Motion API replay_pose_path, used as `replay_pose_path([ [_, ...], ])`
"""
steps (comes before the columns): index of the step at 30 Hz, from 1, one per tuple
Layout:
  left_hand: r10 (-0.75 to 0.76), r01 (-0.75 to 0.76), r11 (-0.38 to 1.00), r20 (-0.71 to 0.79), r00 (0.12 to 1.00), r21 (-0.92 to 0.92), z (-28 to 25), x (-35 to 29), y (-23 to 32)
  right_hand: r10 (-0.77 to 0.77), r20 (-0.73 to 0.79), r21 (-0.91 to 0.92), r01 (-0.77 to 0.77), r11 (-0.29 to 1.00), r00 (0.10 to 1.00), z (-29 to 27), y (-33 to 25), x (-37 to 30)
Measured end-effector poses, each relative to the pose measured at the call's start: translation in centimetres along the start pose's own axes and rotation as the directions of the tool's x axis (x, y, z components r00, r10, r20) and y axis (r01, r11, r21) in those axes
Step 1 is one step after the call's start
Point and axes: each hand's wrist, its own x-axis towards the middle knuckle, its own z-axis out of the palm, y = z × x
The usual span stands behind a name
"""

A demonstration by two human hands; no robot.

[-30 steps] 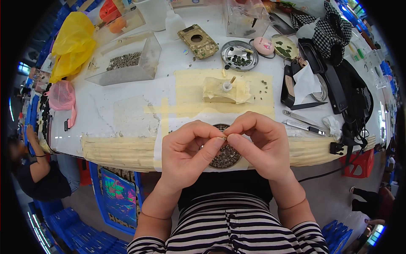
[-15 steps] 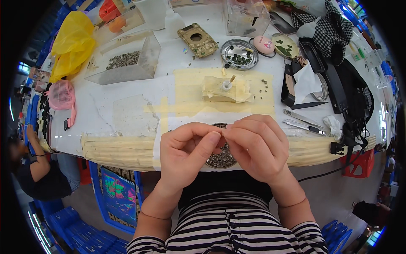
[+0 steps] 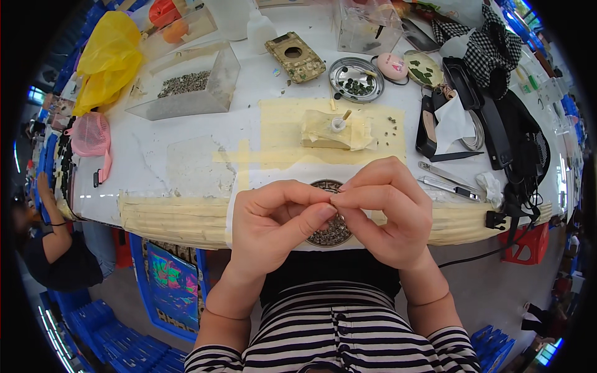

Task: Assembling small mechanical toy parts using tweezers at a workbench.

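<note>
Over a round dish (image 3: 328,243) of small greyish metallic parts, my left hand (image 3: 264,224) and my right hand (image 3: 398,214) meet at the fingertips. Both are closed in a pinch, thumb against index finger. Whatever lies between the tips is too small to make out. The hands partly cover the dish, which sits at the table's near edge on a white sheet. Beyond them stands a tape-wrapped block (image 3: 317,138) bearing a small white cup (image 3: 337,125) with a stick in it.
A clear bin (image 3: 217,78) of small grey parts stands at far left, near a yellow bag (image 3: 106,53). A camouflage tank-shaped model part (image 3: 305,65) and a metal dish (image 3: 373,93) with dark green pieces lie at the back. Tweezers (image 3: 443,172) and a craft knife (image 3: 451,188) lie right.
My right hand has shifted slightly up and right, its fingers more arched. The pinched fingertips stay together, a little further right, and more of the dish shows between the hands.
</note>
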Motion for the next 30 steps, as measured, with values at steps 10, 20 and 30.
replay_pose_path([
  [10,0.365,-0.362,0.771,0.103,0.925,0.524,-0.08,0.22,-0.5,0.09,-0.053,0.008,-0.089,0.996,0.995,0.4,-0.02,-0.53],
  [20,0.152,-0.159,0.973,0.054,0.987,0.165,-0.3,-0.06,-0.58,-0.006,-0.061,-0.064,0.002,0.998,0.998,0.31,-0.09,-0.29],
  [30,0.082,-0.086,0.995,0.067,0.994,0.058,-0.52,0.12,-0.64,0.027,-0.053,-0.022,-0.028,0.999,0.998,0.09,-0.31,-0.19],
])
